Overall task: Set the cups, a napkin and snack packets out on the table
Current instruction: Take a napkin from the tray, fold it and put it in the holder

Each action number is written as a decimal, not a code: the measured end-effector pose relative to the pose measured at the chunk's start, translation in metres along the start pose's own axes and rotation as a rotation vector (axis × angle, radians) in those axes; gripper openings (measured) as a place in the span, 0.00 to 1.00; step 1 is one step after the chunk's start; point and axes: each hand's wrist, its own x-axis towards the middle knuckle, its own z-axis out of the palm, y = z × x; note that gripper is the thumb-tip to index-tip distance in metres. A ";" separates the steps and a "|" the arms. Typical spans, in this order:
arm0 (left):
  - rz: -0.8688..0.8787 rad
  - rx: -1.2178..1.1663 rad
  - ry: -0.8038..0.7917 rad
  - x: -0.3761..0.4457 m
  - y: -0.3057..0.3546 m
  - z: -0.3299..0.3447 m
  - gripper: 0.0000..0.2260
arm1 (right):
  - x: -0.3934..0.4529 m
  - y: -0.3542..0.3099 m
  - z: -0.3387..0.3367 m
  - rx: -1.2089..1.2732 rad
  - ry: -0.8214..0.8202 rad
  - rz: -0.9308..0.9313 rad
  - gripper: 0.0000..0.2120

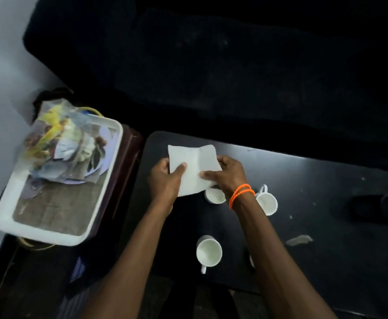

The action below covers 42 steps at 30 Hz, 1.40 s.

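A white napkin point(194, 168) is held flat above the black table point(314, 203), near its far left corner. My left hand point(165, 178) pinches its left edge and my right hand point(228, 173), with an orange bead bracelet on the wrist, pinches its right edge. Three white cups stand on the table: one point(214, 195) partly hidden under my right hand, one point(266, 202) just right of my wrist, one point(209, 252) nearer me between my forearms. Snack packets point(62, 143) lie piled in clear wrappers at the far end of a white tray point(57, 237) to the left.
The tray rests on a dark red-brown stand point(128, 153) beside the table's left edge. A dark sofa point(211, 65) fills the far side. A scrap of paper point(298, 240) lies on the table at right, and a dark object point(381, 209) sits near the right edge.
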 end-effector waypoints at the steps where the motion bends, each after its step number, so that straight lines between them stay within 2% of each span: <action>1: 0.002 0.014 -0.058 -0.004 0.002 0.012 0.07 | -0.002 0.006 -0.012 0.056 0.038 -0.019 0.21; 4: 0.011 0.059 -0.227 -0.015 0.010 0.047 0.12 | -0.013 0.016 -0.051 0.300 0.127 -0.114 0.20; 8: 0.059 0.168 -0.247 -0.038 0.014 0.104 0.13 | -0.029 0.031 -0.090 0.642 0.240 -0.065 0.19; 11: 0.029 0.164 -0.301 -0.066 0.011 0.150 0.09 | -0.042 0.042 -0.116 0.841 0.442 0.005 0.13; 14: 0.062 0.261 -0.348 -0.092 0.003 0.191 0.05 | -0.055 0.056 -0.146 0.603 0.677 0.042 0.08; 17: 0.192 0.448 -0.396 -0.111 -0.004 0.223 0.07 | -0.068 0.071 -0.173 0.330 0.792 0.030 0.08; 19: 0.282 0.535 -0.435 -0.129 -0.010 0.246 0.09 | -0.079 0.078 -0.198 0.117 0.874 -0.057 0.15; 22: 0.361 0.529 -0.499 -0.157 -0.013 0.279 0.08 | -0.096 0.085 -0.237 -0.076 0.989 -0.242 0.23; 27: 0.372 0.517 -0.659 -0.196 -0.004 0.352 0.10 | -0.117 0.092 -0.307 -0.134 1.138 -0.333 0.24; 30: 0.316 0.558 -0.776 -0.209 0.004 0.397 0.11 | -0.121 0.096 -0.348 -0.130 1.221 -0.326 0.22; 32: 0.290 0.601 -0.793 -0.213 0.007 0.421 0.10 | -0.117 0.098 -0.371 -0.141 1.225 -0.298 0.20; 38: -0.217 0.347 -0.701 -0.207 0.015 0.450 0.07 | -0.093 0.082 -0.429 -0.148 1.022 0.093 0.10; 42: -0.355 0.177 -0.659 -0.196 0.017 0.457 0.08 | -0.076 0.059 -0.451 -0.265 0.927 0.120 0.14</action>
